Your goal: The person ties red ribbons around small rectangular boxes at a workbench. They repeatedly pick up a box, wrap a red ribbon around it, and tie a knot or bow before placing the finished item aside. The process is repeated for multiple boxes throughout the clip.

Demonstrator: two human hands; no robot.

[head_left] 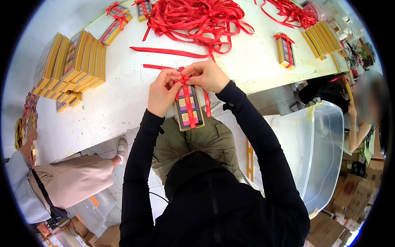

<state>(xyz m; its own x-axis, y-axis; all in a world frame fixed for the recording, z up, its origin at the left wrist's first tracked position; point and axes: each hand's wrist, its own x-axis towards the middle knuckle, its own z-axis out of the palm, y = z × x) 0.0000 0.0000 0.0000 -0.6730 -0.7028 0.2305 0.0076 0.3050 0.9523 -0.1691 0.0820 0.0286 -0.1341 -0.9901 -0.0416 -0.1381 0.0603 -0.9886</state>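
A long slim gift box (pixel 184 117) with a gold edge and a windowed top lies at the table's near edge, its near end over my lap. Red ribbon (pixel 188 101) runs lengthwise along it and meets in a knot near its far end. My left hand (pixel 163 91) pinches the ribbon at the knot from the left, thumb against fingers. From the right, my right hand (pixel 209 77) grips the ribbon there too, fingers closed on it. One ribbon tail hangs down the box's right side. The fingers partly cover the knot and the box's far end.
A tangled heap of red ribbon (pixel 197 22) lies ahead on the white table (pixel 119 99). Stacked gold boxes (pixel 72 61) stand at left; a bow-tied box (pixel 284 51) lies at right. A clear plastic tub (pixel 325 140) is beside me. Other people are at both sides.
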